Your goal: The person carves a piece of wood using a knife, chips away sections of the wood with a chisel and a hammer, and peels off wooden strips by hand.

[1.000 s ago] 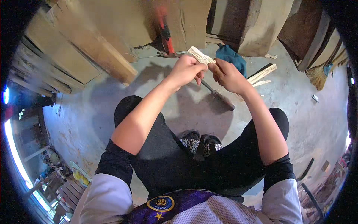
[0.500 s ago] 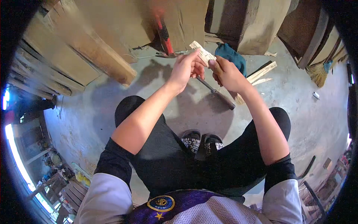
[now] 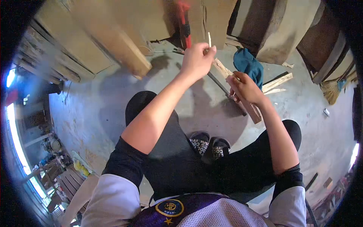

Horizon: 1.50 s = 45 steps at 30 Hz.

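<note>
My left hand (image 3: 198, 61) is closed, pinching a thin pale wood splinter (image 3: 209, 38) that sticks up from between thumb and fingers. Lower and to the right, my right hand (image 3: 246, 87) is wrapped round a narrow piece of wood (image 3: 249, 102). The wood's pale, rough-split end (image 3: 222, 69) points towards my left hand; its brown end comes out below my right hand. Beneath both hands, a tool with a long metal shaft (image 3: 217, 82) and dark handle lies on the floor, partly hidden. Just beyond my left hand stands a red and black hammer (image 3: 185, 28).
A teal cloth (image 3: 249, 68) lies right of my hands, beside split wood pieces (image 3: 278, 82). Boards (image 3: 124, 53) lean at the back left. A straw broom (image 3: 329, 92) stands at the far right. My sandalled feet (image 3: 199, 142) are below.
My hands have moved apart. The left hand now holds a thin splinter up, while the right has shifted down and right with the wood. The view has also shifted slightly.
</note>
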{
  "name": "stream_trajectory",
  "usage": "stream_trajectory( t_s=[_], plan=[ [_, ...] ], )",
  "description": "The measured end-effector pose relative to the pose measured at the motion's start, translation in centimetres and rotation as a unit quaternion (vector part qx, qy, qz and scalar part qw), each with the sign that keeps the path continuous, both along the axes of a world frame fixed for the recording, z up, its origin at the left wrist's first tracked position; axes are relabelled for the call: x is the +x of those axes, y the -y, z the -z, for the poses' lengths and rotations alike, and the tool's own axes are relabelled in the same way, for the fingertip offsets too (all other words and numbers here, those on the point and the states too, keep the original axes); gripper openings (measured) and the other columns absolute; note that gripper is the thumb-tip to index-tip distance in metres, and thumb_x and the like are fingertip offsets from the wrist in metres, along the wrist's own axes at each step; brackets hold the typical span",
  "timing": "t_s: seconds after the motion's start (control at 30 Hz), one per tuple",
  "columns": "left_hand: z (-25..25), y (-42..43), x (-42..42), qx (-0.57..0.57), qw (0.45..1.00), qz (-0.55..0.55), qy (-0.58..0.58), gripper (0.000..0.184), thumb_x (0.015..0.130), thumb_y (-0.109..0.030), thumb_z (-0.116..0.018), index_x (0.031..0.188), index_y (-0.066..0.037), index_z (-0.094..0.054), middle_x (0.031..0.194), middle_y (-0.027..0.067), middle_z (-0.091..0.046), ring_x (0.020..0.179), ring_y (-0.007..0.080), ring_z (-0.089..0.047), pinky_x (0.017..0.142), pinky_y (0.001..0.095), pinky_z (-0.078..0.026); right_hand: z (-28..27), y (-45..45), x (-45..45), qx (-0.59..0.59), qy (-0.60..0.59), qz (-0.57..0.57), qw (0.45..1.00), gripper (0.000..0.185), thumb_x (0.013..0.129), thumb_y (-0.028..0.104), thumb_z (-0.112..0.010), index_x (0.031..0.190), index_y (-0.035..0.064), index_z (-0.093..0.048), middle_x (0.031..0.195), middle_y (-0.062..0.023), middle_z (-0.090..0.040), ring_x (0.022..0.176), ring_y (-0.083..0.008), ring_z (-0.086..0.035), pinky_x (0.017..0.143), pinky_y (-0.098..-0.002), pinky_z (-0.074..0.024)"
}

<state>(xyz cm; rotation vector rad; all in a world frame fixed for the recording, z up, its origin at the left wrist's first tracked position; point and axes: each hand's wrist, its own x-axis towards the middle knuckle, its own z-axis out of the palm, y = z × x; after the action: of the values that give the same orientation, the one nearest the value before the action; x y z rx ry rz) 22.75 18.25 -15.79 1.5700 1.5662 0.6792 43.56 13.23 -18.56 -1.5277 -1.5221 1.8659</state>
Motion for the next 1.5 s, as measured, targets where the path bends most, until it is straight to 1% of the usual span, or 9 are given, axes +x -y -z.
stream_trajectory(
  t_s=[0.2, 0.3, 0.4, 0.5, 0.53, 0.67, 0.77, 1.0, 1.5],
  plan=[
    [0.5, 1.3, -0.8, 0.179, 0.967, 0.059, -0.174, 0.035, 0.091, -0.033, -0.064, 0.100, 0.001, -0.066, 0.093, 0.0206, -0.066, 0.090, 0.0354, -0.063, 0.084, 0.0424, -0.048, -2.0, -0.7, -0.1, -0.025, -0.001, 0.005, 1.000, 0.032, 0.099, 0.027, -0.048, 0.106, -0.0039, -0.056, 0.068, -0.0066, -0.058, 0.047, -0.0124, -0.053, 0.045, -0.0280, -0.0439],
    [0.6, 1.6, -1.2, 0.181, 0.967, 0.110, -0.143, 0.036, 0.088, -0.034, -0.066, 0.105, -0.002, -0.067, 0.104, 0.0202, -0.064, 0.098, 0.0361, -0.061, 0.088, 0.0437, -0.046, -2.4, -1.3, 0.1, -0.042, 0.001, -0.021, 0.999, 0.032, 0.098, 0.026, -0.050, 0.105, -0.0044, -0.057, 0.068, -0.0061, -0.057, 0.047, -0.0116, -0.052, 0.044, -0.0277, -0.0439],
    [-0.5, 1.7, -1.3, 0.185, 0.950, 0.217, -0.131, 0.033, 0.084, -0.034, -0.071, 0.099, -0.004, -0.069, 0.090, 0.0150, -0.067, 0.083, 0.0291, -0.063, 0.077, 0.0388, -0.049, -2.7, -1.9, 0.8, -0.078, -0.036, -0.043, 0.995, 0.032, 0.097, 0.027, -0.052, 0.104, -0.0037, -0.059, 0.068, -0.0051, -0.058, 0.047, -0.0112, -0.053, 0.044, -0.0274, -0.0446],
    [-2.3, 1.9, -1.2, 0.000, 0.968, 0.240, -0.066, 0.029, 0.081, -0.032, -0.076, 0.089, -0.005, -0.072, 0.074, 0.0087, -0.064, 0.069, 0.0184, -0.059, 0.065, 0.0321, -0.047, -2.8, -1.7, 1.6, -0.084, -0.033, -0.048, 0.995, 0.033, 0.095, 0.027, -0.053, 0.104, -0.0044, -0.061, 0.068, -0.0051, -0.056, 0.053, -0.0139, -0.057, 0.042, -0.0279, -0.0461],
    [-2.0, 2.0, -1.2, -0.014, 0.972, 0.234, -0.035, 0.028, 0.080, -0.031, -0.078, 0.080, -0.003, -0.071, 0.063, 0.0040, -0.061, 0.061, 0.0095, -0.052, 0.056, 0.0274, -0.042, -3.4, -1.9, 1.9, -0.112, -0.049, -0.089, 0.988, 0.035, 0.093, 0.027, -0.056, 0.103, -0.0062, -0.061, 0.068, -0.0067, -0.059, 0.051, -0.0153, -0.058, 0.041, -0.0287, -0.0464],
    [-0.7, 2.0, -1.5, -0.074, 0.956, 0.283, 0.026, 0.032, 0.081, -0.032, -0.078, 0.075, -0.002, -0.069, 0.061, 0.0022, -0.060, 0.059, 0.0067, -0.050, 0.052, 0.0280, -0.040, -4.8, -1.9, 2.2, -0.135, -0.028, -0.116, 0.984, 0.032, 0.091, 0.031, -0.060, 0.094, -0.0010, -0.065, 0.066, -0.0031, -0.061, 0.051, -0.0124, -0.060, 0.041, -0.0281, -0.0494],
    [-1.2, 2.5, -1.7, -0.058, 0.947, 0.315, 0.006, 0.035, 0.080, -0.035, -0.077, 0.077, -0.001, -0.070, 0.063, 0.0083, -0.065, 0.058, 0.0125, -0.056, 0.055, 0.0319, -0.045, -4.5, -2.1, 2.2, -0.131, -0.007, -0.166, 0.977, 0.037, 0.090, 0.031, -0.058, 0.088, -0.0026, -0.071, 0.054, -0.0061, -0.060, 0.043, -0.0154, -0.058, 0.039, -0.0279, -0.0461],
    [-4.4, 3.8, -1.8, -0.059, 0.946, 0.313, -0.056, 0.032, 0.078, -0.032, -0.076, 0.076, 0.000, -0.070, 0.063, 0.0145, -0.065, 0.058, 0.0257, -0.063, 0.058, 0.0383, -0.048, -4.9, -3.0, 1.6, -0.146, -0.027, -0.261, 0.954, 0.035, 0.090, 0.028, -0.057, 0.088, -0.0041, -0.073, 0.056, -0.0111, -0.062, 0.043, -0.0175, -0.060, 0.037, -0.0288, -0.0471],
    [-5.1, 6.2, -3.1, 0.043, 0.950, 0.308, 0.000, 0.030, 0.084, -0.025, -0.070, 0.076, 0.003, -0.067, 0.067, 0.0206, -0.064, 0.062, 0.0346, -0.064, 0.060, 0.0417, -0.049, -6.9, -3.1, 0.1, -0.195, -0.040, -0.260, 0.945, 0.030, 0.086, 0.025, -0.063, 0.089, -0.0033, -0.073, 0.057, -0.0098, -0.062, 0.043, -0.0157, -0.059, 0.035, -0.0278, -0.0427]
  ],
)
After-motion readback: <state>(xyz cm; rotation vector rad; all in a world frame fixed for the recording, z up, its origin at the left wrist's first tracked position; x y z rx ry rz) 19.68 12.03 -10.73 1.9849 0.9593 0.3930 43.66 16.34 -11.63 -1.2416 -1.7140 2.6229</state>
